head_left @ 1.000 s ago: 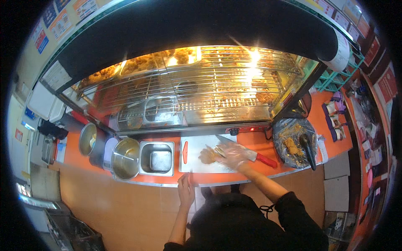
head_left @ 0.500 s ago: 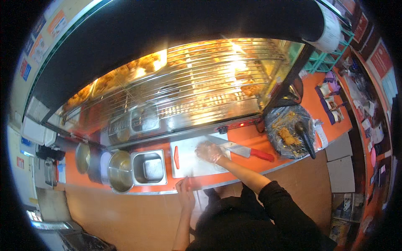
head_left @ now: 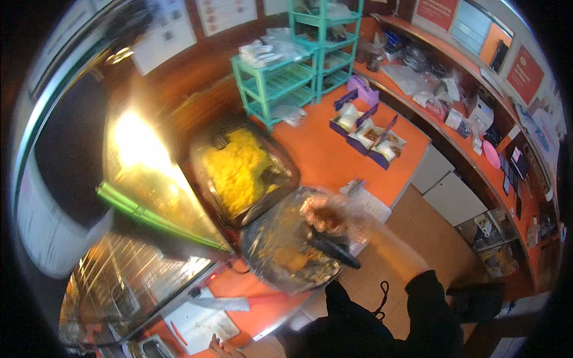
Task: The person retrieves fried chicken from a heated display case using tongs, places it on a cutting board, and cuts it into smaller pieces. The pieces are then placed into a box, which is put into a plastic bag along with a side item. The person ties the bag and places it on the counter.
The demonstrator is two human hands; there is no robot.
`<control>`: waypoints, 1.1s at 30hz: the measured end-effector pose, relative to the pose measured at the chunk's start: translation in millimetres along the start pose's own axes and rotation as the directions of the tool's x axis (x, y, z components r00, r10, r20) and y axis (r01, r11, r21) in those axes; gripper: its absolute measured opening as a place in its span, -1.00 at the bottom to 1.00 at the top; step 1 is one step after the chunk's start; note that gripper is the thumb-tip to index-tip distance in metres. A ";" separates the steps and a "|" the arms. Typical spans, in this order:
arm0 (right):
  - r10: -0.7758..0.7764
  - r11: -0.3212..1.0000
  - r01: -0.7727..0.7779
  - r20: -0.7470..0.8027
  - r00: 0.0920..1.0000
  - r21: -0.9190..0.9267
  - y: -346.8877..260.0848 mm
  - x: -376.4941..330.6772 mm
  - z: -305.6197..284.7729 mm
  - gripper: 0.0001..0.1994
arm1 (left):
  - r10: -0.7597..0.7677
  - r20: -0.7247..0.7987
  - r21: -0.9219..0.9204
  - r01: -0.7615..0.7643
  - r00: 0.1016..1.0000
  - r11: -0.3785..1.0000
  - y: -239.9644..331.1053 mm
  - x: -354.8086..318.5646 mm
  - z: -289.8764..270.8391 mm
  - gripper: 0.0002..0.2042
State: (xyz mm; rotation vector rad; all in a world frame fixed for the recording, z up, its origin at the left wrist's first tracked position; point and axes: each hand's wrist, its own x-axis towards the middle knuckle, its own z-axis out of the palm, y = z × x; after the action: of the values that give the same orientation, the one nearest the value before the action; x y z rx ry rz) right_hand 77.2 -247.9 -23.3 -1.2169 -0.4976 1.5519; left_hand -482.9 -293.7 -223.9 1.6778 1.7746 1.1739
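My right hand (head_left: 325, 216), in a clear plastic glove, is over the far right part of a round vessel (head_left: 256, 253) lined with clear plastic. Its fingers curl around something brown, too smeared by motion to name. A black-handled utensil (head_left: 335, 249) rests across the vessel beside that hand, above crumbly golden food (head_left: 291, 259). At the lower edge, my bare left hand (head_left: 224, 347) has its fingers loosely spread by the near edge of a white cutting board (head_left: 200, 325); nothing shows in them. A knife (head_left: 230, 304) with a red handle lies across the board's far end.
Left of the vessel glows a lit display cabinet (head_left: 155, 179). Behind it stands a dark-rimmed tray of yellow food (head_left: 236, 167). Green shelves (head_left: 274, 86) and several purple boxes with food packets (head_left: 367, 134) stand on the orange counter (head_left: 316, 149). A cluttered side counter runs along the right.
The view has swung to the right. My right hand has left the cutting board and moved over to the plastic-lined vessel. My left hand stays close to the board.
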 end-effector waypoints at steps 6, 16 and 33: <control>-0.515 0.615 0.143 -0.257 0.818 -0.775 -117.4 4.9 -225.7 -0.68 | -0.006 0.081 0.179 -0.009 0.997 0.984 78.7 -4.5 92.4 -0.52; -0.272 -0.163 -0.662 -0.612 0.743 -0.731 -191.2 147.2 -389.4 -0.57 | -0.005 0.167 0.280 -0.043 0.986 0.959 140.3 10.6 175.5 -0.55; -0.669 -0.037 -0.478 -0.333 0.664 -0.878 -142.2 162.3 -482.9 -0.61 | -0.067 0.178 0.342 0.002 0.982 0.940 149.8 2.6 188.9 -0.61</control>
State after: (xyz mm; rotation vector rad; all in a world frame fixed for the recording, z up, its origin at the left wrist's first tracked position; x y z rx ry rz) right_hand 580.3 -179.6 -171.5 -2.7256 -1.2444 -0.0895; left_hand -246.1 -251.4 -207.2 1.8673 1.9595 0.6906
